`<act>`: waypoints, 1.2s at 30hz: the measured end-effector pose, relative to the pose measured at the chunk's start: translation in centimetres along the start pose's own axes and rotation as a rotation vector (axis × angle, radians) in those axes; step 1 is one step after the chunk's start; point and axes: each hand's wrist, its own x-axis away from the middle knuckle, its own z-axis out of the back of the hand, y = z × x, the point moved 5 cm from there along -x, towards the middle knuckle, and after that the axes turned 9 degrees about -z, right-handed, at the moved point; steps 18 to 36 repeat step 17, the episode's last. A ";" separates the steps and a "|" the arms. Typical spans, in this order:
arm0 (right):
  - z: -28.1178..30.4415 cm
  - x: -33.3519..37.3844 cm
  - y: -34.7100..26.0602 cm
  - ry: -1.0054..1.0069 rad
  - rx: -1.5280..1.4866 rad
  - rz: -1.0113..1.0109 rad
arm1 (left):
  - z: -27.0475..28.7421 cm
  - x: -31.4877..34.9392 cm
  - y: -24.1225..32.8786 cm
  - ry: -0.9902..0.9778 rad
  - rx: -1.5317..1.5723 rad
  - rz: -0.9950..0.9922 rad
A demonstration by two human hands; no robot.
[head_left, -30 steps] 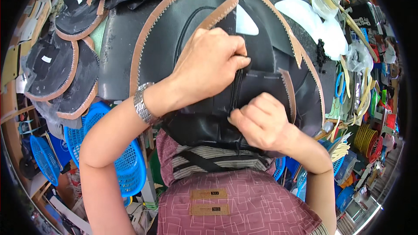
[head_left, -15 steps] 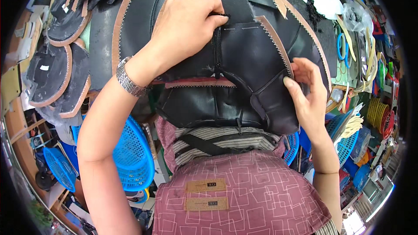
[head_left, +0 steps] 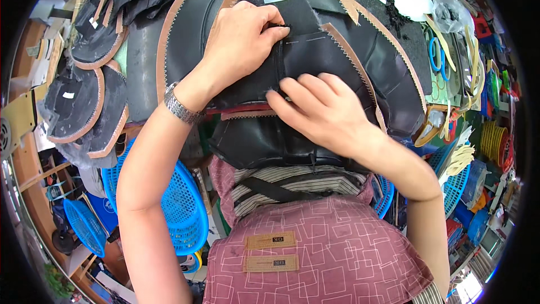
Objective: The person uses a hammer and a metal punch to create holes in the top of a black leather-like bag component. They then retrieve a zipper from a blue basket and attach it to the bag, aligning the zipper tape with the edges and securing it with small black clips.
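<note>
Black leather boot uppers (head_left: 306,59) with tan zigzag-stitched edging (head_left: 350,56) lie spread in front of me. A black zipper (head_left: 280,59) runs down the middle of the upper piece. My left hand (head_left: 242,36), wearing a steel watch (head_left: 181,104), pinches the zipper's far end between thumb and forefinger. At its near end, my right hand (head_left: 329,112) reaches in with fingers curled, slightly blurred. Thumb and forefinger come together there, though whatever they grip is hidden. Closer to my apron, another black leather section (head_left: 253,141) hangs over the work edge.
More edged leather pieces (head_left: 70,104) are piled at the left. Blue plastic baskets (head_left: 183,208) stand below on both sides. Blue-handled scissors (head_left: 437,59), a clear plastic bag (head_left: 450,14) and pale strips lie at the right.
My right hand has left the leather's right edge and moved left to the zipper's near end. My left hand keeps its pinch at the far end.
</note>
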 end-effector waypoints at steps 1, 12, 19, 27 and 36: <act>-1.2 -0.2 0.2 0.033 -0.010 0.066 | 0.2 0.2 -0.1 -0.021 0.000 0.023; -2.3 -3.9 5.1 -0.373 -0.502 -0.385 | 0.0 0.2 -0.6 -0.046 -0.028 0.021; -2.4 -4.6 5.5 -0.461 -0.490 -0.367 | -0.3 0.0 -0.8 -0.077 -0.012 0.048; -2.4 -4.6 5.5 -0.461 -0.490 -0.367 | -0.3 0.0 -0.8 -0.077 -0.012 0.048; -2.4 -4.6 5.5 -0.461 -0.490 -0.367 | -0.3 0.0 -0.8 -0.077 -0.012 0.048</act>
